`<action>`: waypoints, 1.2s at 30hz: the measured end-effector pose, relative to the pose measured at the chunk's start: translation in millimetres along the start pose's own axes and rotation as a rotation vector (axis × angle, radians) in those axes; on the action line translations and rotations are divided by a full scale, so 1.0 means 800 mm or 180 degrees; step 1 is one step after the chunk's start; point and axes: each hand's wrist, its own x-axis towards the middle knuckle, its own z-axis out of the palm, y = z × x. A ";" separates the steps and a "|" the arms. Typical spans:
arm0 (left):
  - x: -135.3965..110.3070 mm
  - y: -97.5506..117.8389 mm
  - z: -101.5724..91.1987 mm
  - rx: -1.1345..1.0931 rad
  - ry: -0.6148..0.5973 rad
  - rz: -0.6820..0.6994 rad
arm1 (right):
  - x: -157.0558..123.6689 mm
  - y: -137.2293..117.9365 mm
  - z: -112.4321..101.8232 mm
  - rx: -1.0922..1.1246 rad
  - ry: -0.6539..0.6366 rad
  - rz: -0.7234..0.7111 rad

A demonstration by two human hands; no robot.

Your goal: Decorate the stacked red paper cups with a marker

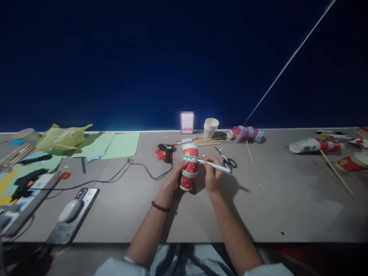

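Right fingers pinch a marker, its tip at the red cups that the left fingers clasp, probably to steady them; just beyond the fingers, a glue gun and scissors lie seemingly within easy reach

The red cups in the left hand look like smooth printed paper; the marker in the right hand looks like smooth white plastic. Just beyond the right hand, the scissors show metal blades and black plastic handles. Beyond both hands, the sticks are bare wood. Left of the left hand, the green sheets are matt paper, the yellow bag thin crinkled plastic.
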 end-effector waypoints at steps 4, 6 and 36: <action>0.001 -0.002 -0.002 0.0045 -0.0029 0.0007 | 0.000 0.002 -0.001 -0.0006 0.0014 0.0020; 0.001 -0.003 -0.004 0.0077 -0.0031 -0.0001 | 0.000 0.002 -0.001 -0.0045 0.0017 0.0031; 0.000 -0.001 -0.003 -0.0089 -0.0094 -0.0070 | 0.000 0.000 0.001 0.0116 0.0002 -0.0005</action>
